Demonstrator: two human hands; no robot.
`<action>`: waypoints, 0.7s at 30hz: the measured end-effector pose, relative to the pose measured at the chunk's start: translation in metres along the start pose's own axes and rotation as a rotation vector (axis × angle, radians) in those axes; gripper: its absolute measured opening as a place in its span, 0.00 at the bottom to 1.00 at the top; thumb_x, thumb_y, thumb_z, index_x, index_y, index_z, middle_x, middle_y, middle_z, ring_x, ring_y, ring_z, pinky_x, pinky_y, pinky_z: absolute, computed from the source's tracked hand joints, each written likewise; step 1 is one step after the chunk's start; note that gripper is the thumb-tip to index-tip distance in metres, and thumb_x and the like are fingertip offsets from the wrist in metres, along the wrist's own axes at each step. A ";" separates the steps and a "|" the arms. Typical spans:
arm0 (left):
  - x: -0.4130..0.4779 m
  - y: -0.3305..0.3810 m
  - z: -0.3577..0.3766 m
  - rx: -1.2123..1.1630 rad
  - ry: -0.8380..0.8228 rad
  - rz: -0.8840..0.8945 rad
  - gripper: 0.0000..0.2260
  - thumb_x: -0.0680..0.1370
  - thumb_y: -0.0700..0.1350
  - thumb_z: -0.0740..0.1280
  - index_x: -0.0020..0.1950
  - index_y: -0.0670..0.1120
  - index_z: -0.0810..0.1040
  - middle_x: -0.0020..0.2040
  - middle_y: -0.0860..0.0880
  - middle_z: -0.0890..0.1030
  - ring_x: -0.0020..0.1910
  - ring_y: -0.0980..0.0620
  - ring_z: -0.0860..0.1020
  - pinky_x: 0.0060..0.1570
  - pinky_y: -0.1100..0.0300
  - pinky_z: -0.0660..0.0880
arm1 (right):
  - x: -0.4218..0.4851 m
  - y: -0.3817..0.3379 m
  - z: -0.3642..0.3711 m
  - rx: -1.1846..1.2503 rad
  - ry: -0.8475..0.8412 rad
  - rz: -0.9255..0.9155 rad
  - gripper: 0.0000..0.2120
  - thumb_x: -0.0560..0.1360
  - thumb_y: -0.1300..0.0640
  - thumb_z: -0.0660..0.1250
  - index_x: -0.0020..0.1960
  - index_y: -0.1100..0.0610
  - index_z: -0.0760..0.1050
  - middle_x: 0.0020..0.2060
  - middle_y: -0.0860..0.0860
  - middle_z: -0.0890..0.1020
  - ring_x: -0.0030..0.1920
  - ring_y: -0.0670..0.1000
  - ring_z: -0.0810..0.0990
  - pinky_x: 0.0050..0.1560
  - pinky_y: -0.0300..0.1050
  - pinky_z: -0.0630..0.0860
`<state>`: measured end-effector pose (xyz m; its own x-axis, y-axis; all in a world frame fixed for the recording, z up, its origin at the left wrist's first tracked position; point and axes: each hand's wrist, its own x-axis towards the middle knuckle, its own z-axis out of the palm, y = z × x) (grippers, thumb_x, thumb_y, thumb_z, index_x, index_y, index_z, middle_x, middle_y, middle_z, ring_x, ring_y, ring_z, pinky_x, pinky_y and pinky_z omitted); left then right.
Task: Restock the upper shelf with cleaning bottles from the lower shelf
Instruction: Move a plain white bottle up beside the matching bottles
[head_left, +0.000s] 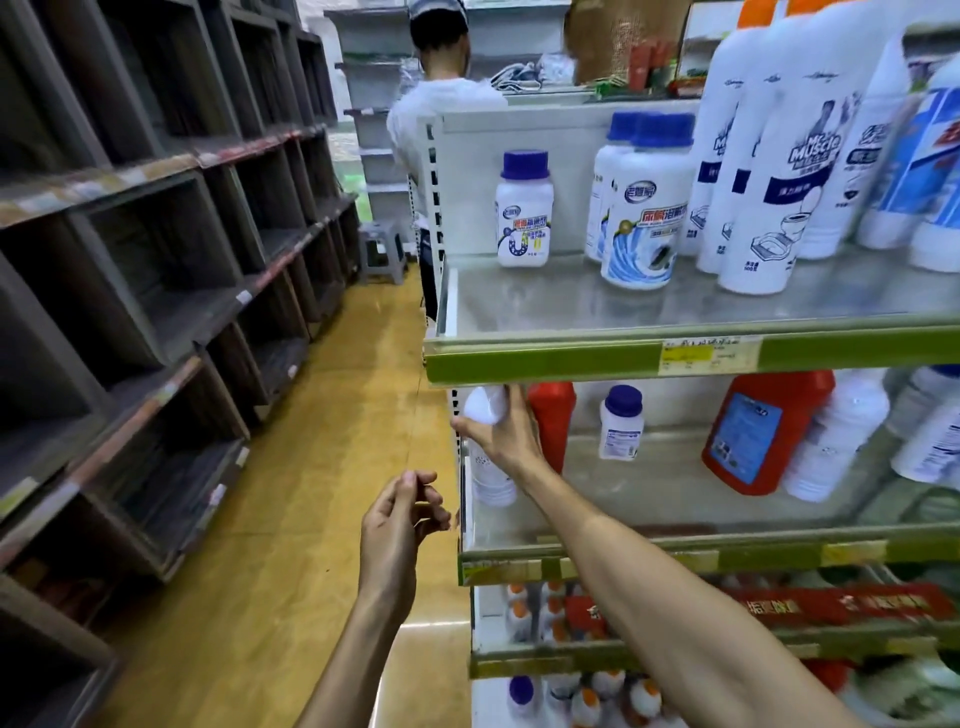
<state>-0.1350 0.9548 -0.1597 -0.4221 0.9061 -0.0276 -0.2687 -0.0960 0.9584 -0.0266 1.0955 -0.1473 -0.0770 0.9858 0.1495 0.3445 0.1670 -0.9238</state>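
The cap of the tall white plastic bottle (482, 405) is hidden behind the green price strip (571, 358) that fronts the glossy metal upper shelf (519, 306). Its middle is covered by the right hand (501, 434), whose fingers and thumb wrap round it. Only a rounded shoulder and a blurred lower body show, so I cannot tell whether this is one bottle or two. It is at the left end of the pale, shiny lower shelf (649, 499), just beside a slim red plastic bottle (553, 415). The left hand (402, 519) hangs over the aisle, apart from the shelving, with its fingers loosely curled and holding nothing. On the upper shelf a small white tub with a blue screw cap (523, 213) stands alone. To its right are larger blue-capped white tubs (647, 208) and tall white Mr Muscle bottles (779, 171) cut off at the top edge. The lower shelf also holds a small white jar with a purple cap (622, 423) and a squat red jug with a blue label (763, 431), and smeared white bottles run off to the right. Dark wooden cubby racks (156, 218) line the glossy yellow floor (311, 467). A person in a white shirt (441, 114) is partly hidden behind the shelf end, near a grey plastic stool (382, 249).
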 end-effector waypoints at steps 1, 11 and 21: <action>-0.001 0.001 -0.003 0.002 -0.002 0.000 0.13 0.84 0.46 0.59 0.52 0.40 0.80 0.35 0.47 0.77 0.34 0.48 0.75 0.39 0.54 0.75 | 0.002 0.001 0.002 -0.022 0.003 -0.001 0.42 0.66 0.49 0.81 0.73 0.51 0.62 0.68 0.54 0.75 0.68 0.57 0.73 0.67 0.54 0.71; -0.003 0.003 -0.006 0.025 0.014 0.005 0.12 0.84 0.46 0.60 0.52 0.41 0.80 0.36 0.48 0.78 0.35 0.49 0.76 0.39 0.55 0.75 | -0.018 0.003 -0.010 -0.091 -0.056 -0.104 0.39 0.66 0.54 0.81 0.72 0.54 0.66 0.66 0.56 0.76 0.65 0.57 0.75 0.65 0.57 0.74; -0.010 -0.019 0.020 0.324 -0.092 0.038 0.15 0.83 0.53 0.58 0.58 0.46 0.79 0.54 0.53 0.82 0.52 0.54 0.79 0.46 0.64 0.75 | -0.058 -0.018 -0.072 0.108 0.027 -0.044 0.33 0.65 0.47 0.81 0.65 0.52 0.71 0.55 0.46 0.80 0.52 0.46 0.80 0.50 0.40 0.77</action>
<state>-0.1085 0.9562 -0.1720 -0.3430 0.9391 0.0211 0.0411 -0.0075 0.9991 0.0396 1.0371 -0.1141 -0.0640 0.9778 0.1993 0.2381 0.2089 -0.9485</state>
